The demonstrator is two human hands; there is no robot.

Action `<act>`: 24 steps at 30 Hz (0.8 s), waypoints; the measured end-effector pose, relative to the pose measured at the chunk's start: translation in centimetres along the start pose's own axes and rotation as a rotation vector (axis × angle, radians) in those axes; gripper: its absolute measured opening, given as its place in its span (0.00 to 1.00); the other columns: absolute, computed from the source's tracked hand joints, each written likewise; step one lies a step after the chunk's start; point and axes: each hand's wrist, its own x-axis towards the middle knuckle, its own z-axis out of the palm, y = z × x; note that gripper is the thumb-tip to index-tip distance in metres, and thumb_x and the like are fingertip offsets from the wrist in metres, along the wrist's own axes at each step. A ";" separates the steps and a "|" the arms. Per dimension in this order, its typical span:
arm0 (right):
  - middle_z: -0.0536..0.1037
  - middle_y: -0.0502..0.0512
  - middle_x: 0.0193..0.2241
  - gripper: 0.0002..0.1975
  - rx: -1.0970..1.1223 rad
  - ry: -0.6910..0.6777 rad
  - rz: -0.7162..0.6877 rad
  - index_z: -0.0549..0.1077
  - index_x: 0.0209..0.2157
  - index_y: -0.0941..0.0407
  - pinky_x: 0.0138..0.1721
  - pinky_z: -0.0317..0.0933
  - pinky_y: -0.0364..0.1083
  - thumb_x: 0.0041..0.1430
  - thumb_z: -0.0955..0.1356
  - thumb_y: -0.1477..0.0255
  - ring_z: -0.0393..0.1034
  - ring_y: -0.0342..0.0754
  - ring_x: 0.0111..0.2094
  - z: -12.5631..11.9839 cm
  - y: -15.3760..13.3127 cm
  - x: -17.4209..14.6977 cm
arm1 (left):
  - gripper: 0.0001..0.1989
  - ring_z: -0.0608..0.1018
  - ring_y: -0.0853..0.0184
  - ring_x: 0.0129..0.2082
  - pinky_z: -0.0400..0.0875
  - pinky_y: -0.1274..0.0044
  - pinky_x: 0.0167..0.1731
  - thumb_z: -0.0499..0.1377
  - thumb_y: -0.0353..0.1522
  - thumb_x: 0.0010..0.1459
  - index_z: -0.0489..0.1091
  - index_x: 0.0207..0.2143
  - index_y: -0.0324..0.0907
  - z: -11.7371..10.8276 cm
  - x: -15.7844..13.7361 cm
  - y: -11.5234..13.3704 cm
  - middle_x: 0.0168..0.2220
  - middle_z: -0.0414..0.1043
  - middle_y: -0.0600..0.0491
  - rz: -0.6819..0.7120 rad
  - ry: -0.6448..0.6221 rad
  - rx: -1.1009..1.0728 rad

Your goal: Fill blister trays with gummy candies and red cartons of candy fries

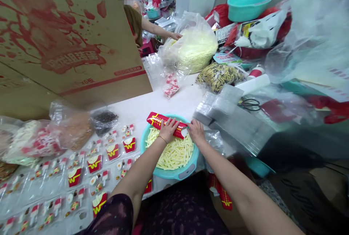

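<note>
From my remote seat I see a dark purple garment (185, 209) — muted, blurry pinkish marks scattered over its front. The left short sleeve (117, 207) carries small pale specks. A thin gold-toned bangle (161, 139) rings the left wrist (159, 146) — narrow, rounded, plain-looking.

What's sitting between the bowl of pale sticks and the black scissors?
In the head view, the right hand and stacked clear plastic packaging lie between the bowl and the scissors.

Left grip (169, 128) on red packaging (156, 119) (right grip (195, 132) at its end), over turquoise basin (174, 173) of pale sticks (176, 153)
</note>
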 end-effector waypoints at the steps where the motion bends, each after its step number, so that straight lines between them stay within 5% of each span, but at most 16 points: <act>1: 0.68 0.58 0.35 0.11 -0.016 -0.008 -0.009 0.72 0.37 0.52 0.39 0.54 0.49 0.55 0.61 0.74 0.59 0.52 0.39 -0.1 -0.1 0.3 | 0.39 0.49 0.51 0.58 0.37 0.50 0.52 0.60 0.33 0.43 0.47 0.57 0.48 0.1 0.4 0.3 0.59 0.49 0.46 -0.010 -0.021 -0.005; 7: 0.70 0.56 0.34 0.08 0.284 0.055 0.048 0.71 0.33 0.56 0.38 0.56 0.46 0.51 0.62 0.76 0.63 0.48 0.36 -0.4 0.4 1.1 | 0.40 0.56 0.50 0.53 0.35 0.44 0.48 0.61 0.31 0.40 0.49 0.56 0.45 -1.1 0.6 0.8 0.53 0.56 0.42 -0.016 -0.014 -0.044; 10: 0.72 0.51 0.27 0.10 0.625 0.032 0.217 0.70 0.34 0.57 0.31 0.59 0.43 0.48 0.64 0.72 0.65 0.44 0.27 0.4 0.6 1.2 | 0.40 0.55 0.51 0.53 0.36 0.45 0.48 0.62 0.34 0.39 0.49 0.55 0.45 -1.8 0.5 0.9 0.54 0.55 0.43 -0.024 0.050 -0.068; 14: 0.71 0.49 0.17 0.09 0.877 0.033 0.457 0.71 0.24 0.58 0.23 0.58 0.42 0.43 0.66 0.66 0.65 0.44 0.21 1.7 1.4 1.4 | 0.41 0.56 0.50 0.53 0.40 0.47 0.49 0.64 0.36 0.38 0.50 0.55 0.46 -2.0 0.9 0.6 0.53 0.55 0.44 -0.054 0.070 -0.062; 19: 0.72 0.50 0.17 0.11 1.113 0.086 0.695 0.72 0.24 0.59 0.17 0.58 0.42 0.38 0.67 0.66 0.63 0.43 0.16 -0.4 4.2 0.4 | 0.42 0.56 0.50 0.54 0.38 0.48 0.50 0.64 0.38 0.38 0.50 0.55 0.44 -1.4 1.2 0.1 0.54 0.55 0.42 -0.136 0.040 -0.079; 24: 0.73 0.50 0.17 0.13 1.197 0.082 0.599 0.73 0.24 0.59 0.17 0.58 0.41 0.37 0.68 0.64 0.63 0.42 0.16 -3.3 4.1 -2.4 | 0.57 0.45 0.47 0.59 0.43 0.55 0.53 0.65 0.47 0.29 0.41 0.58 0.39 -1.6 -0.8 2.7 0.60 0.42 0.38 -0.023 0.153 -0.216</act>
